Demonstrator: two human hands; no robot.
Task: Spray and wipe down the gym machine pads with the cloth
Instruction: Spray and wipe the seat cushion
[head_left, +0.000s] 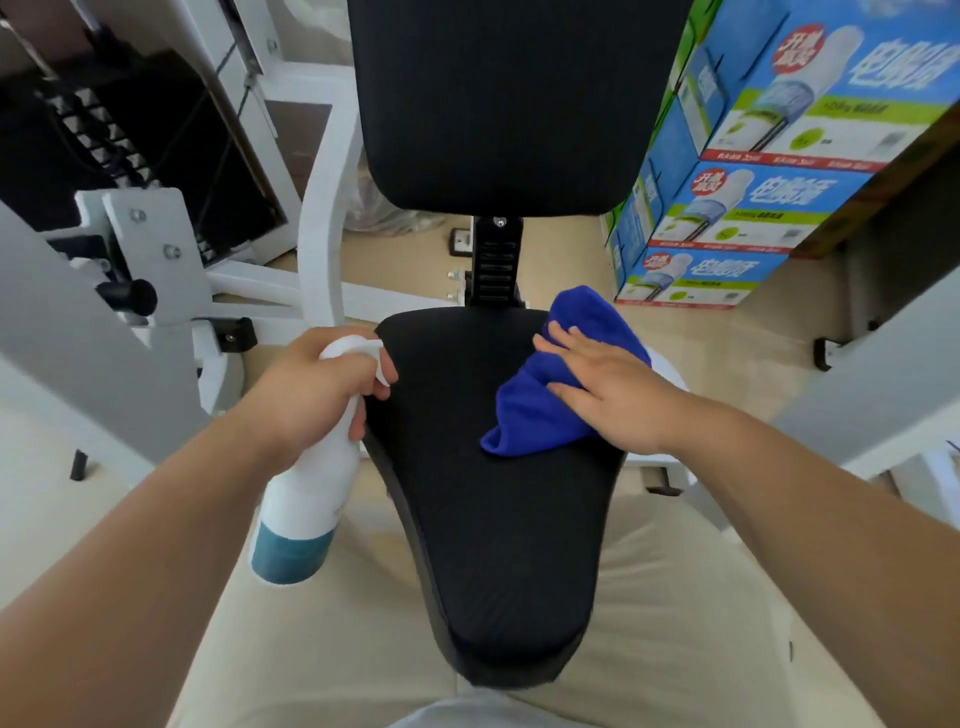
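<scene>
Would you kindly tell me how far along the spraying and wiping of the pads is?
Done: nothing provable; neither pad shows wetness or streaks. In hand: the right hand presses the blue cloth flat on the seat pad, while the left hand grips the spray bottle at its left edge. Left: probably the rest of the seat pad and the back pad, which nothing touches.
</scene>
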